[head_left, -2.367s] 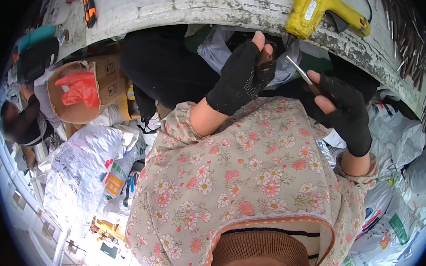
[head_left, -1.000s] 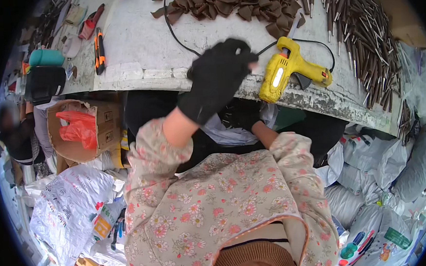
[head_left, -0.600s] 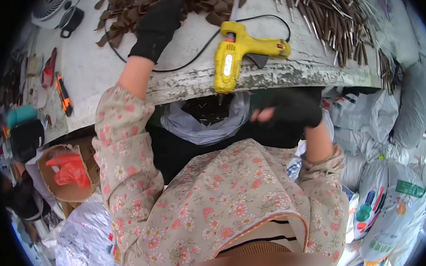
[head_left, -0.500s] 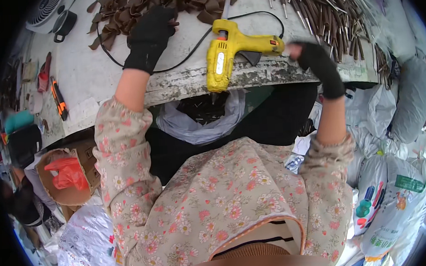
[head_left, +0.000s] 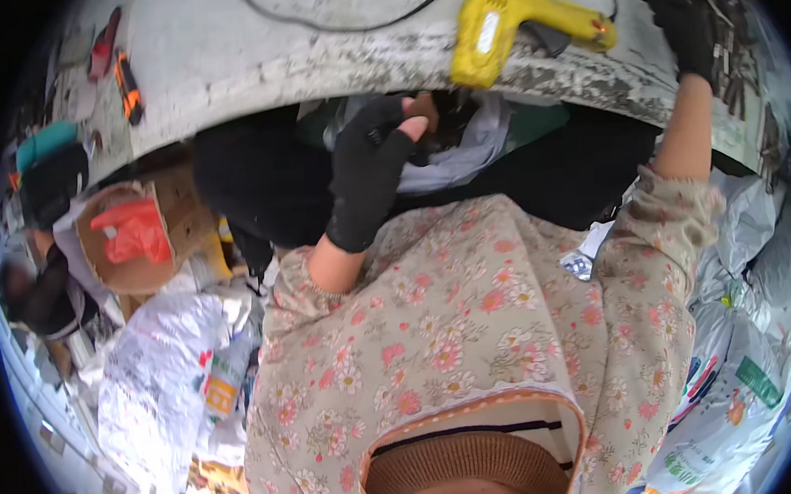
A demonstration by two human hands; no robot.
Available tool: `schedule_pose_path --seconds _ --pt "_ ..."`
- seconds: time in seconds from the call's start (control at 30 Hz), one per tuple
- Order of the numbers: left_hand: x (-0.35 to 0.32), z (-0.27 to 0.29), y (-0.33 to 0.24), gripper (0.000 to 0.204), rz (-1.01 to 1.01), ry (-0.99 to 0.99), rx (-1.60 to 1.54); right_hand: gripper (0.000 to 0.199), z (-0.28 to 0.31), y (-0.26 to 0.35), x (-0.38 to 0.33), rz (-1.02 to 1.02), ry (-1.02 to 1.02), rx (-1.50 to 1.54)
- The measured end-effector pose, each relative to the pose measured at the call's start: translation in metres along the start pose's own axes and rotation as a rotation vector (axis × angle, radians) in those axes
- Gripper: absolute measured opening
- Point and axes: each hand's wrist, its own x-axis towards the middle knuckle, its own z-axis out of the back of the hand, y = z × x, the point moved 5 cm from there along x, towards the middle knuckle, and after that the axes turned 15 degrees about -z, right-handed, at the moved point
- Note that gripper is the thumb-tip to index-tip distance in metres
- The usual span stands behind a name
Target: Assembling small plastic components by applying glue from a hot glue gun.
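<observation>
My left hand (head_left: 368, 172), in a black fingerless glove, is in front of the table edge, over my lap. Its thumb and fingers are closed on a thin brown piece (head_left: 425, 114), partly hidden behind them. To the right, my right hand (head_left: 686, 34), gloved alike, reaches onto the pile of slim brown sticks with metal tips (head_left: 729, 36); its fingertips blend into the dark pile and I cannot see what they hold. Between the hands, a yellow hot glue gun (head_left: 491, 37) lies with its nozzle end over the table edge.
A white plastic bag (head_left: 472, 161) hangs open below the table edge. A black cord (head_left: 346, 27) crosses the white table (head_left: 212, 54). An orange-black utility knife (head_left: 127, 87) lies at left, above a cardboard box (head_left: 130, 277) with a red bag. Stuffed plastic bags (head_left: 728, 426) stand at right.
My left hand has come back from the far brown pieces to below the table edge, with one in it. The right hand has moved from beside the glue gun onto the stick pile. The view has shifted.
</observation>
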Motion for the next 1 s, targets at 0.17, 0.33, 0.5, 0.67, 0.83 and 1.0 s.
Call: schedule_pose_path --seconds 0.17,0.33,0.5,0.67,0.83,1.0 --pt "-0.015 -0.009 0.029 0.021 0.138 0.068 -0.161 0.037 -0.013 -0.003 -0.075 -0.041 0.083 0.978" --pt "-0.014 -0.016 0.036 0.021 0.122 0.120 -0.145 0.049 -0.027 0.071 -0.122 -0.043 0.653 1.696" --pt "-0.012 -0.018 0.034 0.022 0.112 0.141 -0.133 0.053 -0.032 0.118 -0.157 0.015 0.245 0.952" --pt "-0.011 -0.021 0.035 0.022 0.124 0.145 -0.169 0.058 -0.045 0.137 -0.156 0.183 -0.063 0.191" --pt "-0.009 -0.023 0.036 0.021 0.139 0.117 -0.232 0.066 -0.054 0.132 -0.155 0.172 -0.073 -0.060" --pt "-0.006 -0.026 0.036 0.020 0.150 0.115 -0.229 0.064 -0.051 0.127 -0.149 0.257 0.022 0.041"
